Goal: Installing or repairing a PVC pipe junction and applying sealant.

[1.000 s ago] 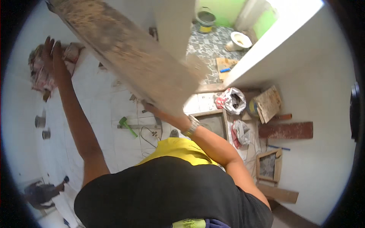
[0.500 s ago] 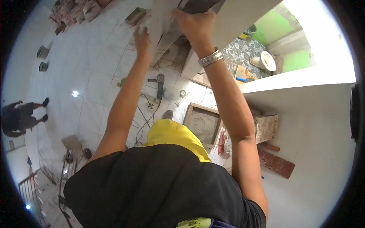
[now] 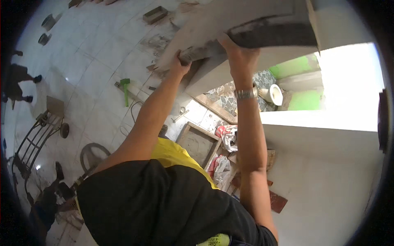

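Both arms reach forward to a large flat greyish panel [image 3: 254, 24] with a dark smeared patch; it looks like a big tile, but its exact kind is unclear. My left hand [image 3: 179, 67] is closed on its lower left edge. My right hand [image 3: 242, 57], below a metal wristband [image 3: 246, 93], grips the lower edge beside the dark patch. Some fingers of each hand are hidden by the panel. The panel is held tilted in front of a doorway.
A wooden mortar tray [image 3: 199, 141] and plastic bags [image 3: 223, 168] lie near my feet. A green hammer [image 3: 126, 92] rests on the tiled floor. A hand truck [image 3: 39, 141] and people [image 3: 20, 80] are at left. Through the doorway stands a toilet [image 3: 274, 95].
The panel has swung so its broad face shows, and both hands have moved right and lower in the view with it. The view has turned; another person appears at lower left.
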The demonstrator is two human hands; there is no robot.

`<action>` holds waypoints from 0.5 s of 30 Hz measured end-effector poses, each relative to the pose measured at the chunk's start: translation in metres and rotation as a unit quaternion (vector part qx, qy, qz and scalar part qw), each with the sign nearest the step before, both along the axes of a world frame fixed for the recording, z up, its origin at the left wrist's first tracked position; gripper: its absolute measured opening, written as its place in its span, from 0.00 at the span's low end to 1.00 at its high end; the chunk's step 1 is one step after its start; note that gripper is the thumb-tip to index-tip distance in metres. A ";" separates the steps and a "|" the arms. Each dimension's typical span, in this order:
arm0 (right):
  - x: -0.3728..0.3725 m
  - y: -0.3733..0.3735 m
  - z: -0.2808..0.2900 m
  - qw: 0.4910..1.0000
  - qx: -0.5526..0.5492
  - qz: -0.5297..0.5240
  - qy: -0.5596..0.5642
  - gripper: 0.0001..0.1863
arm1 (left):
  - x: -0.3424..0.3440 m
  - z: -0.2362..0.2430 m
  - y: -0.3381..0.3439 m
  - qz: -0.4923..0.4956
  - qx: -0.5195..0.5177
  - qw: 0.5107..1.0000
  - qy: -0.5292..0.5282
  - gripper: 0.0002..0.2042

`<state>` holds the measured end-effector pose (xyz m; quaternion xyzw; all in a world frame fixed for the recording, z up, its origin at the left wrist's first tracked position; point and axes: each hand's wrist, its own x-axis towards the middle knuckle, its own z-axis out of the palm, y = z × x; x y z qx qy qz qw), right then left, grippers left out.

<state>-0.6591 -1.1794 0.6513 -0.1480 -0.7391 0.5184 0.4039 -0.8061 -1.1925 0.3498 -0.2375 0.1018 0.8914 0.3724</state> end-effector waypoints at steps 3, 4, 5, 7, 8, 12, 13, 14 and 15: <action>-0.015 0.016 0.008 0.993 0.076 0.017 0.087 0.15 | 0.007 0.038 -0.006 0.035 0.010 0.996 -0.082 0.17; -0.017 0.029 0.011 0.992 0.083 0.007 0.093 0.15 | 0.004 0.051 -0.003 0.025 0.015 0.997 -0.075 0.17; -0.021 0.023 0.021 0.983 0.154 0.013 0.100 0.16 | -0.001 0.051 -0.018 0.030 0.030 0.996 -0.075 0.17; -0.020 0.007 0.049 0.966 0.258 -0.021 0.027 0.21 | 0.000 0.060 -0.038 0.027 0.035 0.996 -0.077 0.18; -0.016 -0.010 0.076 0.968 0.249 -0.022 0.024 0.21 | 0.002 0.079 -0.053 0.023 0.037 0.997 -0.070 0.19; -0.007 -0.056 0.106 0.977 0.198 0.050 0.069 0.19 | -0.002 0.102 -0.116 0.001 0.049 0.999 0.011 0.20; 0.005 -0.066 0.130 0.972 0.233 0.019 0.015 0.20 | -0.012 0.105 -0.112 -0.028 0.049 0.998 0.003 0.20; 0.010 -0.073 0.140 0.964 0.263 0.000 -0.039 0.21 | -0.020 0.104 -0.117 -0.047 0.045 0.998 -0.005 0.19; 0.014 -0.078 0.139 0.967 0.254 0.000 -0.039 0.21 | -0.022 0.105 -0.126 -0.047 0.035 0.998 -0.006 0.19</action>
